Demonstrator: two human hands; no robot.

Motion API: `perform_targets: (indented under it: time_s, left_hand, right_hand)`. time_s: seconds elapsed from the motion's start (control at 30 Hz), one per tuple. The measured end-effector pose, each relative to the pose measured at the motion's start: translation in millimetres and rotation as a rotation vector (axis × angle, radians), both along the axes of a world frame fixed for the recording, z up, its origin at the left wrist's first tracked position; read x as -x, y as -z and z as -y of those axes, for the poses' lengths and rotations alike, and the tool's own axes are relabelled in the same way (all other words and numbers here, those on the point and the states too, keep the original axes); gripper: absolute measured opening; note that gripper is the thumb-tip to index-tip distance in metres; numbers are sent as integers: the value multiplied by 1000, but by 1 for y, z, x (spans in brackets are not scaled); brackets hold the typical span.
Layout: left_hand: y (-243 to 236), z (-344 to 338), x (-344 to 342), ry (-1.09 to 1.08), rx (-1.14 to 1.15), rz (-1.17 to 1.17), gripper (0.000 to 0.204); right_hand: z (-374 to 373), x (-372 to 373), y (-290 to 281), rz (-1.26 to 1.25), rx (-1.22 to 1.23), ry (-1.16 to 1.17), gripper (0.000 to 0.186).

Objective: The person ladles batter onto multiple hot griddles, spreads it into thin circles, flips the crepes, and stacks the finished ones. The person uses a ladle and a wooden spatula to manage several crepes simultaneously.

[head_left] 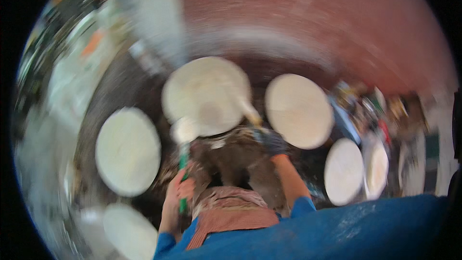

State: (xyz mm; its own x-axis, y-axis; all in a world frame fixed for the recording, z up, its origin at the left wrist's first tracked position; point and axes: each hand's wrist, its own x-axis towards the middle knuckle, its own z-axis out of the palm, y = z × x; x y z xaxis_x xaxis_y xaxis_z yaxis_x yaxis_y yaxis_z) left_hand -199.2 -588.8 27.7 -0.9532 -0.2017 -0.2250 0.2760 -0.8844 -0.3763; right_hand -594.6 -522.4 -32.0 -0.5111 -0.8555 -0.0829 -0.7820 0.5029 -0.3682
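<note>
My bare left hand (181,185) is closed round the green handle of a tool (185,131) with a pale, rounded head. That head is at the lower left rim of a large pale round disc (202,91) in front of me; blur hides whether it touches. My right hand (273,143), in a dark glove, is closed on a slim pale tool, yellowish near the grip (251,115), that reaches over the disc's right side. Motion smears this tool, so its kind is unclear. A small greyish round patch shows on the disc's lower part.
More pale discs lie around: one at left (128,151), one at lower left (129,231), one at right (299,110), two at lower right (343,171). Mixed clutter (368,108) sits by the reddish wall (308,14). Whitish sheeting (79,79) lies at far left.
</note>
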Motion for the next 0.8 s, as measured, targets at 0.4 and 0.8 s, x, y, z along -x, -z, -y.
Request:
perform_targets:
  time_s: [0.4,0.8]
  left_hand:
    - [34,-68,50,371,236,311,39]
    - [-3,-267,188,515,-124,-16,43]
  right_hand:
    - [-187,-8,6,215,52,490,43]
    - [-539,37,20,228,352,1029,37]
